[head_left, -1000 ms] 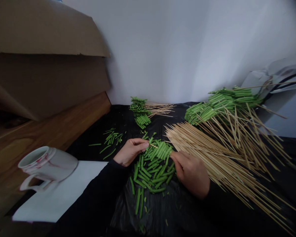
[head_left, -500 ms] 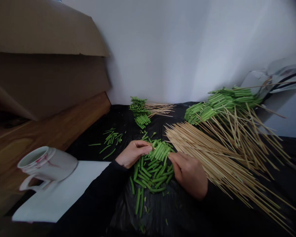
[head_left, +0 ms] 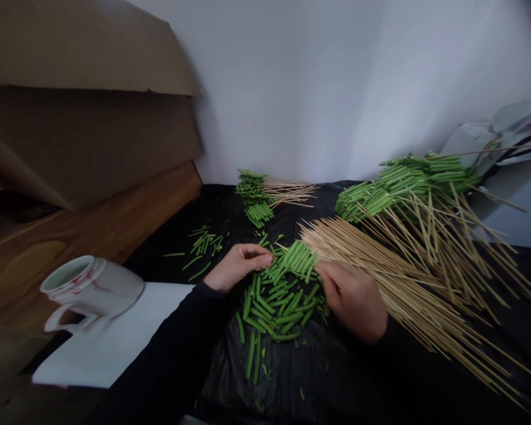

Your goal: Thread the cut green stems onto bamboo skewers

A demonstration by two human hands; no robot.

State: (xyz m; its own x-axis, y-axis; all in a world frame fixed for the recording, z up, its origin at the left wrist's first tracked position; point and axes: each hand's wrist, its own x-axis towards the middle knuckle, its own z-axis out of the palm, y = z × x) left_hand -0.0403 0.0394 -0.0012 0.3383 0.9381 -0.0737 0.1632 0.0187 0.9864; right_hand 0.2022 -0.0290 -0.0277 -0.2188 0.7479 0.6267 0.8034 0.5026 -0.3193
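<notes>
Nearest me, a few loose green bean pieces are lying on the black plastic sheet, spilling from the main bean pile just beyond. Off to the person's left, a stained white mug is standing on white paper.

Over the pile, the right hand is closing its thumb and forefinger on a bamboo skewer, pinching it by the end of a threaded row of beans. The skewer's other tip is poking out toward the left hand, whose thumb and fingertips are hovering almost together at the pile's edge; I can't tell whether a bean piece is sitting between them.

That exposed point is worrying me: a bean slipping under pressure could be leaving a fingertip in the skewer's path. Off-centre piercing could be splitting a piece, and a loosening right pinch could be letting the row twist or slide.

Beyond the right hand, bare bamboo skewers are fanning out. Farther back, a small stack of loaded skewers and a larger loaded stack are resting near the wall.
</notes>
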